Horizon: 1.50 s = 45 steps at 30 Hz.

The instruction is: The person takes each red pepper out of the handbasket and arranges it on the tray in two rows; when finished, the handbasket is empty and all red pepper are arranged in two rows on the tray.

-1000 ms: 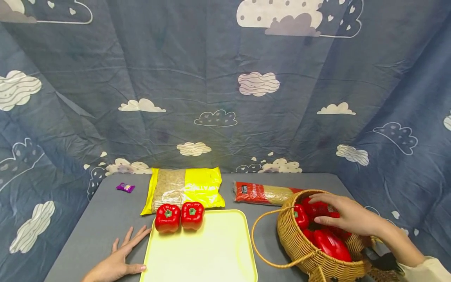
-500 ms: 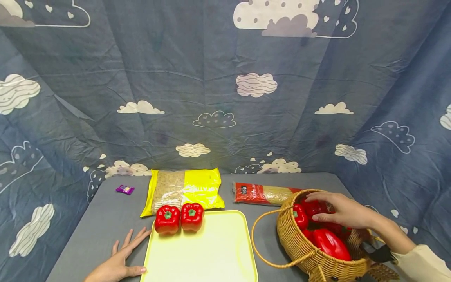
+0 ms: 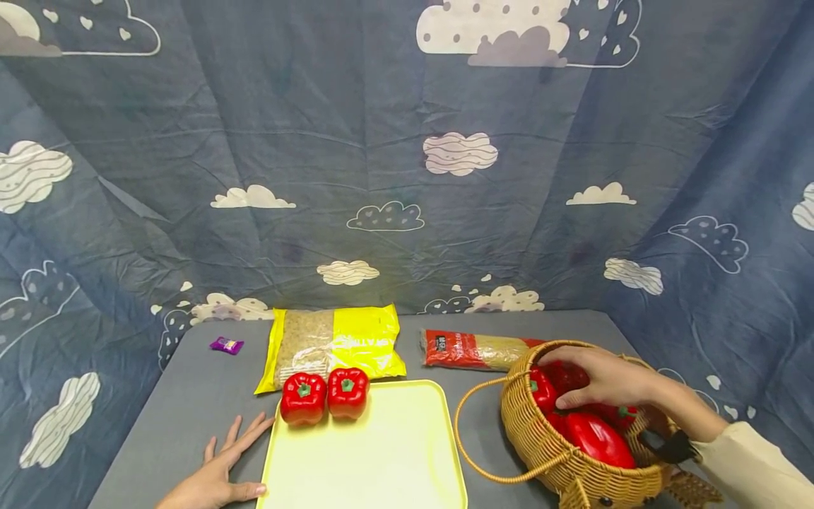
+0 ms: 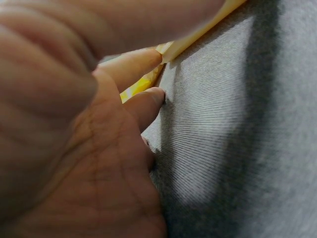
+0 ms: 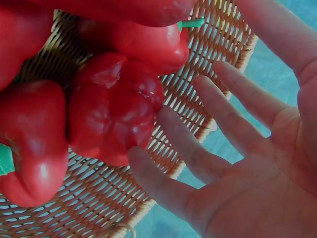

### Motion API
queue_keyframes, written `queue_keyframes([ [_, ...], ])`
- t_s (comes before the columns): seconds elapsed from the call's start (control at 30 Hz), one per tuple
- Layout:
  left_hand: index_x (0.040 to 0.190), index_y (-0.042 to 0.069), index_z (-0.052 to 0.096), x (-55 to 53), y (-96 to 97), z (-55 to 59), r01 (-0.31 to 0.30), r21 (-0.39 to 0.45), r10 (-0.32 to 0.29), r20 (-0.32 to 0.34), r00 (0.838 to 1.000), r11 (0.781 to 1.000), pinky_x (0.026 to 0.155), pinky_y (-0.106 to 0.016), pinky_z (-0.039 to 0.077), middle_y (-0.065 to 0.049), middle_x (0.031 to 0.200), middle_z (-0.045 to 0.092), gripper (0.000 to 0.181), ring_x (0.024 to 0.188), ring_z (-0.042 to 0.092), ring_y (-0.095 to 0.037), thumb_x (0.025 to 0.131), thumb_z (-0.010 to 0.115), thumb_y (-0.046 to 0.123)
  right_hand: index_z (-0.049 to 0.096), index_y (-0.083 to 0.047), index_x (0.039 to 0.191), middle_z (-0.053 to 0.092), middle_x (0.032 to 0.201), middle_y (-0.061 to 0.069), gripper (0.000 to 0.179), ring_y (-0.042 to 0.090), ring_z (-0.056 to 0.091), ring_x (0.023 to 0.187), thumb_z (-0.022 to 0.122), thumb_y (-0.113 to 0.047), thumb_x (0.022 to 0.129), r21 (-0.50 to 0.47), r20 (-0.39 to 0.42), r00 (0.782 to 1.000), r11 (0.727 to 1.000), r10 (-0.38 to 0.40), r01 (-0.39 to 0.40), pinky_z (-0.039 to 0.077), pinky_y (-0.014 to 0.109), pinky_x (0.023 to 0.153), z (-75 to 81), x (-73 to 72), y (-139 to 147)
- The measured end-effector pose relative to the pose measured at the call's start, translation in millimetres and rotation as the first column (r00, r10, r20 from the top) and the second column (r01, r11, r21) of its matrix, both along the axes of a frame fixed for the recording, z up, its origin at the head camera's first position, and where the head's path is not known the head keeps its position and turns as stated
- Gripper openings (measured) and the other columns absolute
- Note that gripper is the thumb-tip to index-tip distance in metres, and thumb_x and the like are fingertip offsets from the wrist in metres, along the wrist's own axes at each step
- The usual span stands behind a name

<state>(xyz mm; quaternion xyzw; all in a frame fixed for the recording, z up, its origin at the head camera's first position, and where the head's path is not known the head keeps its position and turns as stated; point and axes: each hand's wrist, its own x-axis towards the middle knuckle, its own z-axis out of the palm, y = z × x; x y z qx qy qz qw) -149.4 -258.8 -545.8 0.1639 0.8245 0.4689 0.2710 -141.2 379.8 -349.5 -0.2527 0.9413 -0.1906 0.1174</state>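
My right hand [image 3: 610,378] reaches into a wicker basket [image 3: 528,431] holding several red bell peppers [image 3: 598,440]. In the right wrist view its fingers are extended, and two fingertips lie right at the side of a bell pepper [image 5: 111,106]; the thumb is apart from it. My left hand [image 3: 219,470] lies with spread fingers at the left edge of a pale yellow tray [image 3: 369,459], thumb and index fingertip at the rim. On the tray's far left corner, two red bell peppers [image 3: 303,406] with green stems sit side by side.
Behind the tray lies a yellow bag of grain-like food [image 3: 337,343]. A red pack of noodles [image 3: 473,350] is partly behind the basket. A small purple-wrapped candy [image 3: 227,345] is at the far left. The basket's handle loop [image 3: 459,438] leans toward the tray.
My right hand has moved slightly left and deeper into the basket, over the peppers. My left hand stays at the tray's edge. The head view has shifted a little.
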Motion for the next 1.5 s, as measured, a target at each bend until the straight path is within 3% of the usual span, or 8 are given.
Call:
queue_keyframes([
  [0.33,0.161,0.019,0.023,1.3,1.7,-0.3,-0.018,-0.037,0.019,0.016,1.0,0.999,0.096,-0.074,-0.034,-0.026,0.165,0.0,0.1,0.142,-0.031,-0.056,0.081,0.081,0.035,0.062,-0.004,0.13,0.065,0.127,0.01,0.062,0.038,0.06,0.117,0.079,-0.042,0.084,0.034,0.055,0.998,0.999,0.039,-0.041,0.052,0.034,0.093,-8.0,-7.1,0],
  [0.53,0.161,0.019,0.023,0.1,2.7,0.1,-0.016,-0.025,0.016,0.012,1.0,1.0,0.095,-0.075,-0.034,-0.027,0.165,-0.001,0.099,0.141,-0.031,-0.057,0.082,0.081,0.036,0.063,-0.005,0.128,0.065,0.127,0.011,0.062,0.039,0.06,0.117,0.081,-0.042,0.082,0.064,0.025,0.999,0.998,0.026,-0.027,0.052,0.048,0.096,-13.0,-13.4,3],
  [0.73,0.16,0.016,0.022,-1.1,2.8,-1.9,-0.013,-0.024,0.013,0.001,1.0,1.0,0.094,-0.076,-0.034,-0.027,0.166,0.001,0.1,0.141,-0.031,-0.058,0.081,0.081,0.036,0.066,-0.006,0.122,0.063,0.129,0.017,0.055,0.047,0.054,0.121,0.083,-0.038,0.08,0.084,-0.064,0.998,0.996,0.008,-0.002,0.041,0.066,0.097,-17.5,-13.2,13],
  [0.9,0.16,0.017,0.023,-1.7,1.7,-3.0,-0.02,-0.028,0.02,0.001,1.0,0.999,0.094,-0.075,-0.035,-0.026,0.166,0.001,0.101,0.141,-0.031,-0.057,0.08,0.082,0.036,0.065,-0.002,0.126,0.058,0.133,0.025,0.057,0.053,0.049,0.124,0.08,-0.037,0.083,0.107,-0.047,0.999,0.994,0.022,-0.017,0.038,0.071,0.097,-17.7,-12.3,16],
  [1.1,0.161,0.017,0.022,-2.6,0.7,-3.9,-0.017,-0.027,0.017,-0.001,1.0,1.0,0.093,-0.075,-0.035,-0.026,0.166,0.001,0.101,0.141,-0.032,-0.057,0.081,0.082,0.036,0.063,0.0,0.129,0.055,0.136,0.03,0.058,0.057,0.045,0.127,0.078,-0.034,0.085,0.136,0.007,1.0,0.991,0.002,-0.002,0.037,0.073,0.099,-16.0,-11.5,16],
  [1.27,0.16,0.019,0.024,-1.3,0.7,-2.7,-0.005,-0.012,0.005,-0.013,1.0,1.0,0.092,-0.078,-0.033,-0.029,0.165,0.0,0.099,0.14,-0.032,-0.058,0.082,0.081,0.034,0.061,-0.001,0.131,0.057,0.135,0.026,0.058,0.054,0.048,0.126,0.078,-0.033,0.085,0.15,0.0,1.0,0.988,0.023,-0.023,0.04,0.07,0.099,-17.6,-11.5,18],
  [1.37,0.16,0.019,0.023,1.4,3.6,3.1,-0.008,-0.028,0.008,-0.006,1.0,1.0,0.093,-0.079,-0.03,-0.03,0.164,0.0,0.099,0.14,-0.031,-0.058,0.082,0.081,0.034,0.062,-0.004,0.13,0.058,0.135,0.022,0.056,0.05,0.05,0.126,0.078,-0.034,0.086,0.153,-0.012,0.999,0.988,0.029,-0.027,0.042,0.067,0.099,-20.2,-12.0,21],
  [1.5,0.16,0.011,0.021,6.2,8.5,16.0,0.001,-0.032,-0.001,-0.004,1.0,0.999,0.092,-0.08,-0.027,-0.034,0.162,0.0,0.099,0.139,-0.03,-0.062,0.083,0.081,0.031,0.063,-0.008,0.128,0.059,0.133,0.019,0.051,0.047,0.053,0.124,0.078,-0.034,0.086,0.14,-0.037,0.999,0.99,0.038,-0.033,0.044,0.063,0.098,-22.2,-13.1,23],
])
